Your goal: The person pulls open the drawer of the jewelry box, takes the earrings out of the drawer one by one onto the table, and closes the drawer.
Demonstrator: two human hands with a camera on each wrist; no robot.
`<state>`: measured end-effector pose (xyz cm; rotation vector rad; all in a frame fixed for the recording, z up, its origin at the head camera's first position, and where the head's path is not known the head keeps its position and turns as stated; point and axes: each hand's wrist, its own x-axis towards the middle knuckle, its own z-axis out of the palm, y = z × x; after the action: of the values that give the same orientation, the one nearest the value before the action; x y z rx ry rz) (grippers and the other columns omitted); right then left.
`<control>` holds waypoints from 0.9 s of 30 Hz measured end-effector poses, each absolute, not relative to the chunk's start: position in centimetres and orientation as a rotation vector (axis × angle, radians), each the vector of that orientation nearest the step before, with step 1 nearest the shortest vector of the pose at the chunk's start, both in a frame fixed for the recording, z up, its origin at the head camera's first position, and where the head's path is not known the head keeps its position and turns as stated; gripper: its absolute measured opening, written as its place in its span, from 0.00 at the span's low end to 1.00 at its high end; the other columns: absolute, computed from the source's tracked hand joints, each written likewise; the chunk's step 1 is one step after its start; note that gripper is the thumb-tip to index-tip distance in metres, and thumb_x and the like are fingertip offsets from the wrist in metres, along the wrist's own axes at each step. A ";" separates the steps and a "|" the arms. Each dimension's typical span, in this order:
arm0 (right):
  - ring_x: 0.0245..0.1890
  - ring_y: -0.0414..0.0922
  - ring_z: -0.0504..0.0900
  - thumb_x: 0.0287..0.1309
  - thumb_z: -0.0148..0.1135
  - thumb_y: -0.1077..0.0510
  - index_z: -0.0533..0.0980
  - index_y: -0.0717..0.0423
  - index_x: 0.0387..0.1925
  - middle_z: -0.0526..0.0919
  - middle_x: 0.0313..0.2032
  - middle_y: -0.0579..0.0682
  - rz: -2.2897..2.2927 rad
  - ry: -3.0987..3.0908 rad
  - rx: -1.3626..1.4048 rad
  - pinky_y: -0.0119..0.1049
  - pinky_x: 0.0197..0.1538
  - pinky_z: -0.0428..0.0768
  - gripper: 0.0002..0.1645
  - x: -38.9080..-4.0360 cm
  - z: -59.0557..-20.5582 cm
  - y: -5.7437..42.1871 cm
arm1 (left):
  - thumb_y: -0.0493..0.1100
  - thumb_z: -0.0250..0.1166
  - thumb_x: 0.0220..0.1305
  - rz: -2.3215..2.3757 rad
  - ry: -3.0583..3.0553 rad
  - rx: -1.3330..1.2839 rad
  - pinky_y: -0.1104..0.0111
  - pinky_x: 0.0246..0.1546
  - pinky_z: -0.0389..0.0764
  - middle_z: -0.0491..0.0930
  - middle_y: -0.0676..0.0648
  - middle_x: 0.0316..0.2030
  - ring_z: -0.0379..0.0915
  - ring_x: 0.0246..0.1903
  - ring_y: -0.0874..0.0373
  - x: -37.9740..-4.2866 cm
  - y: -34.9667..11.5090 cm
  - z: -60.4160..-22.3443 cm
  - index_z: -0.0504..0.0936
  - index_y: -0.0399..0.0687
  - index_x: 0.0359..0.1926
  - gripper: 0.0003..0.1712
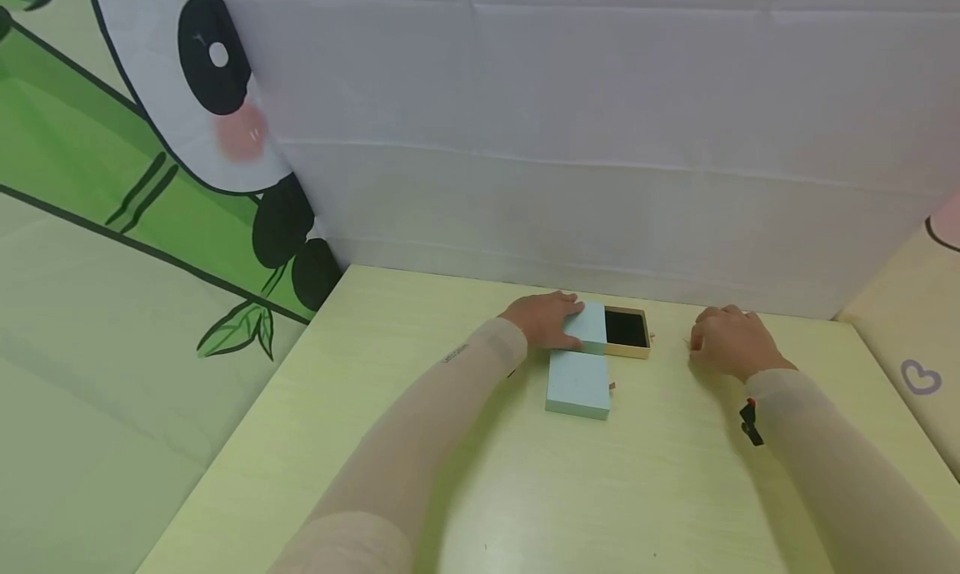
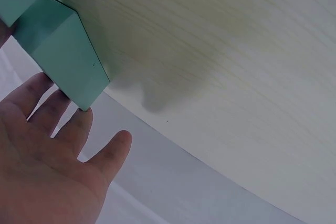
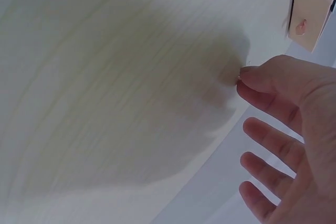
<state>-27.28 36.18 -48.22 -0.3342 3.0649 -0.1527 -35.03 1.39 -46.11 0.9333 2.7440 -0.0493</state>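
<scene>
Near the back of the table, my left hand (image 1: pixel 542 317) grips a light blue drawer box (image 1: pixel 594 322). Its thumb lies at the near side, and its fingertips touch the far side in the left wrist view. The box's tan drawer (image 1: pixel 628 351), lined in black, is pulled out to the right. In front of it lies a second light blue box (image 1: pixel 577 381), with a small tab at its right side. To the right of the drawer, my right hand (image 1: pixel 729 341) pinches a tiny shiny thing (image 3: pixel 240 75) between thumb and forefinger; its kind is too small to tell.
The pale wood-grain table (image 1: pixel 480 507) ends at a white cloth backdrop (image 1: pixel 570 141) right behind the hands. A printed cloth (image 1: pixel 112 349) with a green bamboo picture hangs at the left, and a cream panel (image 1: pixel 907 332) stands at the right.
</scene>
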 end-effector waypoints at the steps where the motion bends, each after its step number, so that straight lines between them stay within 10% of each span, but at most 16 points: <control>1: 0.72 0.80 0.80 0.70 0.76 0.56 0.94 0.49 0.35 0.90 0.66 0.68 -0.154 3.064 -0.335 0.87 0.73 0.74 0.06 -27.3 -48.2 36.2 | 0.74 0.66 0.85 -0.049 2.744 0.934 0.54 0.93 0.72 0.58 0.58 0.97 0.56 0.96 0.56 -35.0 1.4 -46.1 0.62 0.65 0.96 0.51; 27: 0.72 0.76 0.81 0.71 0.79 0.51 0.97 0.51 0.47 0.91 0.68 0.66 -0.219 3.092 -0.429 0.84 0.75 0.76 0.11 -29.0 -46.5 33.6 | 0.75 0.66 0.84 -0.028 2.731 0.909 0.54 0.94 0.70 0.57 0.57 0.97 0.53 0.97 0.56 -36.2 1.8 -46.6 0.61 0.65 0.97 0.52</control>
<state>-28.99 33.57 -46.55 -0.4285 3.0917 -0.2188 -36.24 1.85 -46.62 0.9089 2.7308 -0.0282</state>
